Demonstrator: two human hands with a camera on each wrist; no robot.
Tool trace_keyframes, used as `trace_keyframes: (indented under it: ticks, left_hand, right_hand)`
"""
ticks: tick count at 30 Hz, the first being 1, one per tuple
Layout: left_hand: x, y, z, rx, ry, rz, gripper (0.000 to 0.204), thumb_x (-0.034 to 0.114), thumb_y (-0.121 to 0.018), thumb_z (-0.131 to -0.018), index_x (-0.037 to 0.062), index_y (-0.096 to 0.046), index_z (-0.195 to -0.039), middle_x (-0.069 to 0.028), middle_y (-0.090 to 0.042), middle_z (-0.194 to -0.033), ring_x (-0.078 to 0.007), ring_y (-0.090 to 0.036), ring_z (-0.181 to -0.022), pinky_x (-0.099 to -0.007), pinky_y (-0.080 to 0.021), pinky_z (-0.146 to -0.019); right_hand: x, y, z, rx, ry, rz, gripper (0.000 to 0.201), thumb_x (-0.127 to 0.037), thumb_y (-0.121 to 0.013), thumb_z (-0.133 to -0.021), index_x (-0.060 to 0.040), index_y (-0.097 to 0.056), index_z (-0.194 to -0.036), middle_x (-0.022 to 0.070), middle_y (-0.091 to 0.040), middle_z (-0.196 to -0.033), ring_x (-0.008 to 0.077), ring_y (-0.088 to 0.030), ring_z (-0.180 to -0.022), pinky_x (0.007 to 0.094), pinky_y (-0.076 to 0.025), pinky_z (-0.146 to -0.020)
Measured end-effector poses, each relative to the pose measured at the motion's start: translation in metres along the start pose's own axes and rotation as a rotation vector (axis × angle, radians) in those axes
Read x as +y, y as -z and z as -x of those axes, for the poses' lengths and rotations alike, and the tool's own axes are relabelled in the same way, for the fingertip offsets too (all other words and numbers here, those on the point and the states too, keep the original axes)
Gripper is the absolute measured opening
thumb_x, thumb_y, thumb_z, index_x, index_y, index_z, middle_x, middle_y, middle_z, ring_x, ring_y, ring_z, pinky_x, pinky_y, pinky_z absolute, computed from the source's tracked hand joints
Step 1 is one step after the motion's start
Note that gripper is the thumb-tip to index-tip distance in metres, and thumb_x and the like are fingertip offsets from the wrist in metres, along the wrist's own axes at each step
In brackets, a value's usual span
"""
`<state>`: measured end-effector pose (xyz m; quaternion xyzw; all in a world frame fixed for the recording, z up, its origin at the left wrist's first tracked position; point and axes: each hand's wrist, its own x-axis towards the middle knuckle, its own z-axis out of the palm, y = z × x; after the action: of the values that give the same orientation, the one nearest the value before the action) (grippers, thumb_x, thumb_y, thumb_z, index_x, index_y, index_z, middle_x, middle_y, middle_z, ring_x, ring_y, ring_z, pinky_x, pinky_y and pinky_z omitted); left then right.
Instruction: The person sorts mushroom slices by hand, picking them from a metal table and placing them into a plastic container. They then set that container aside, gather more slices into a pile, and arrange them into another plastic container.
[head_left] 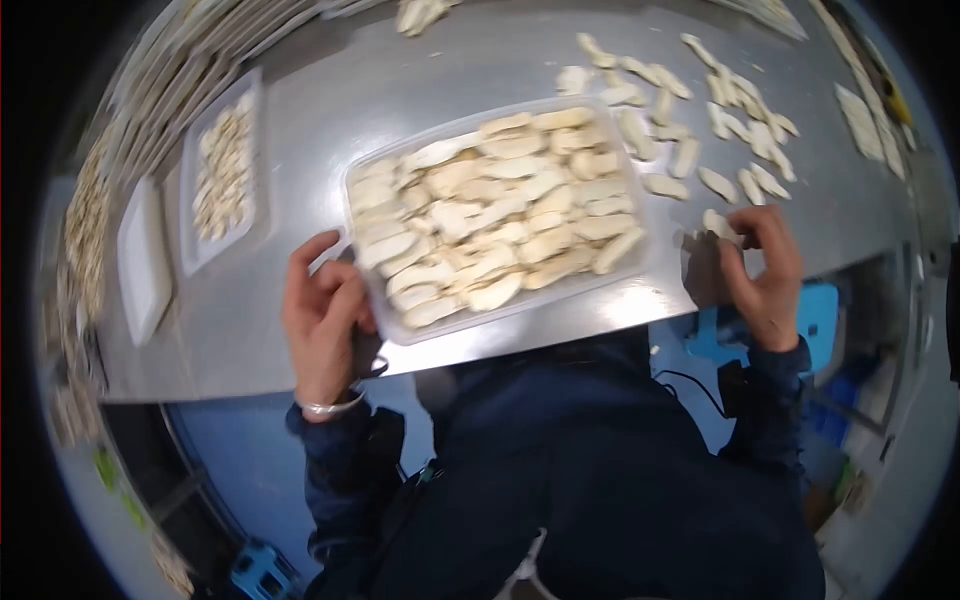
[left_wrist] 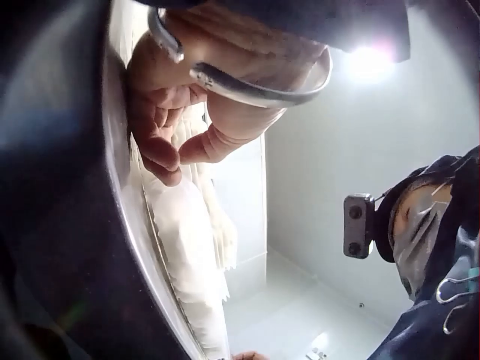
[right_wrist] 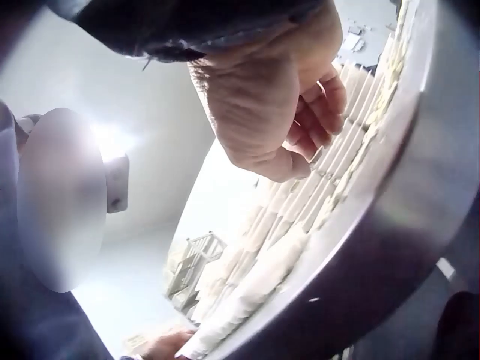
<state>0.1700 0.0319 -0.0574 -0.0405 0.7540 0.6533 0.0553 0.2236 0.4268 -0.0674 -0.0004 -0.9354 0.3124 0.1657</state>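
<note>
A clear plastic tray holds rows of pale, elongated slices. The left hand is beside its left end, fingers loosely bent; in the left wrist view that hand has thumb and fingertips close together with nothing visible between them. Right of the tray, the right hand pinches a pale slice between thumb and finger, low over the metal table. The right wrist view shows the right hand with bent fingers; the slice cannot be made out there.
Several loose slices lie right of the tray and behind it on the metal table. At left are a smaller filled tray and a white block-like container. Stacked trays line the back left.
</note>
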Motion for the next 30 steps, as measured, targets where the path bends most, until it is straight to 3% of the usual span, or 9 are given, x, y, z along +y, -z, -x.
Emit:
trace_keyframes:
  ticks: [6,11,15,20,30]
  left_hand:
    - [0.001,0.001,-0.003,-0.012,0.032,0.124,0.045,-0.004,-0.059,-0.087,-0.0015,-0.043,-0.129,-0.0039,-0.058,-0.083,-0.007,-0.054,-0.063,-0.0193,-0.043,-0.054]
    - [-0.001,-0.002,-0.001,0.022,0.036,0.141,0.049,-0.006,-0.06,-0.083,-0.0012,-0.043,-0.129,-0.0048,-0.058,-0.086,-0.006,-0.054,-0.067,-0.0191,-0.045,-0.057]
    - [-0.001,-0.004,0.0,0.016,0.045,0.168,0.051,-0.008,-0.06,-0.081,-0.0013,-0.044,-0.129,-0.0045,-0.057,-0.085,-0.0052,-0.053,-0.067,-0.0189,-0.045,-0.058]
    - [-0.002,-0.003,0.0,-0.011,0.02,0.155,0.049,-0.005,-0.06,-0.086,-0.0013,-0.043,-0.131,-0.0048,-0.058,-0.088,-0.0052,-0.054,-0.069,-0.0178,-0.044,-0.058]
    - [0.002,-0.005,-0.001,0.013,0.041,0.155,0.051,-0.008,-0.061,-0.081,-0.0027,-0.044,-0.128,-0.0041,-0.057,-0.083,-0.0046,-0.053,-0.066,-0.0186,-0.044,-0.059]
  right_hand:
    - [-0.093,-0.06,-0.047,-0.135,0.475,-0.135,0.026,-0.003,-0.068,-0.072,-0.0021,-0.059,-0.096,0.0131,-0.056,-0.091,0.0308,-0.057,-0.081,0.0381,-0.046,-0.07]
    - [-0.148,-0.111,-0.059,-0.214,0.642,-0.232,0.022,-0.006,-0.067,-0.073,-0.0018,-0.055,-0.09,0.012,-0.052,-0.087,0.0298,-0.054,-0.082,0.0389,-0.042,-0.072]
    - [-0.16,-0.132,-0.06,-0.225,0.697,-0.209,0.016,-0.007,-0.065,-0.075,-0.0019,-0.054,-0.087,0.0104,-0.051,-0.085,0.0256,-0.054,-0.08,0.0358,-0.04,-0.071]
    - [-0.163,-0.137,-0.063,-0.236,0.682,-0.164,0.018,-0.006,-0.065,-0.074,-0.0019,-0.056,-0.089,0.0105,-0.052,-0.085,0.0271,-0.054,-0.081,0.0376,-0.041,-0.071]
    - [-0.162,-0.14,-0.065,-0.225,0.681,-0.124,0.014,-0.007,-0.064,-0.076,-0.003,-0.054,-0.085,0.0087,-0.051,-0.083,0.0231,-0.053,-0.078,0.0351,-0.04,-0.07]
